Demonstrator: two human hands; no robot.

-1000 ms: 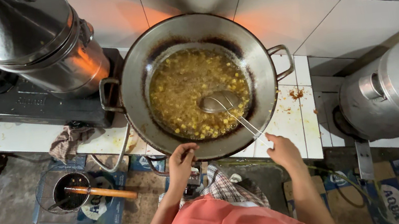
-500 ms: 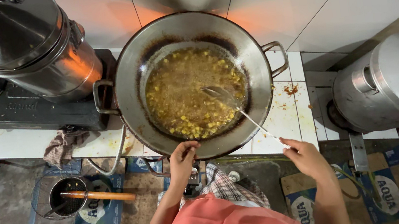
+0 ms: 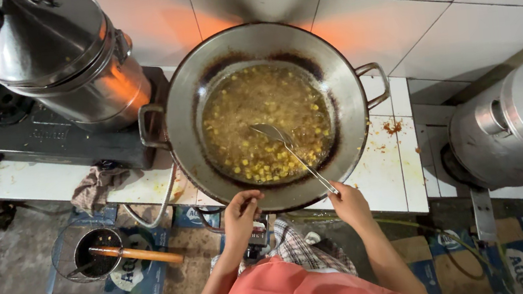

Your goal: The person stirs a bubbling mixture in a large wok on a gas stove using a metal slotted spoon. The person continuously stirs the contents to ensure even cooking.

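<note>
- The large round steel wok with two loop handles (image 3: 345,78) sits at the centre of the white tiled counter (image 3: 383,179); it holds bubbling yellow-brown oil with small yellow pieces (image 3: 269,159) floating in it, gathered mostly toward 6 o'clock of the pool.
- The right hand (image 3: 349,204), at 5 o'clock of the wok rim, is pinched shut on the end of the long thin metal ladle (image 3: 291,150); its bowl lies in the oil near the middle.
- The left hand (image 3: 241,212), at 6 o'clock of the rim, has its fingers curled toward the wok's edge; whether it grips the rim or something beneath it I cannot tell.
- Judged from the pictures, frying is well under way: the pieces are in the oil and being stirred, pale yellow to golden, and none has been lifted out.
- At 10 o'clock a tall shiny steel pot with lid (image 3: 61,58) stands on a black gas stove (image 3: 24,134); a second steel pot (image 3: 521,124) stands at 3 o'clock.
- A crumpled grey-brown rag (image 3: 96,185) lies on the counter at 8 o'clock; below it, on the floor, a wire basket with a wooden-handled tool (image 3: 126,254).
</note>
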